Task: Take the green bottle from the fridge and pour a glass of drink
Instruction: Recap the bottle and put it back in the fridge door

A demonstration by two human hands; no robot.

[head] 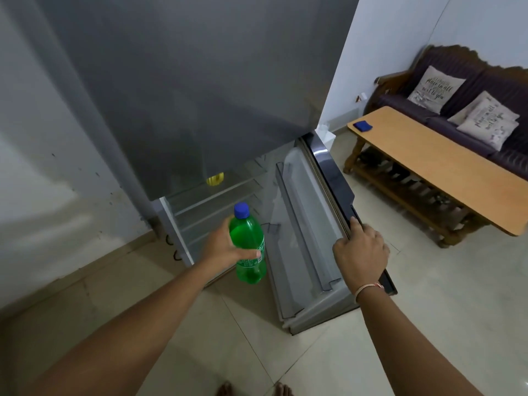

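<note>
Beside the open fridge door (328,224), gripped by right hand (361,247), left hand (225,247) clasps green bottle (248,247).

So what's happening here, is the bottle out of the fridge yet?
A person stands at the open fridge. The left hand holds the green bottle upright around its middle, blue cap still on, just in front of the lower shelves, so it looks out of the fridge. The right hand grips the top edge of the open lower door. No glass is in view, and nothing has been poured. A wooden table stands to the right.
</note>
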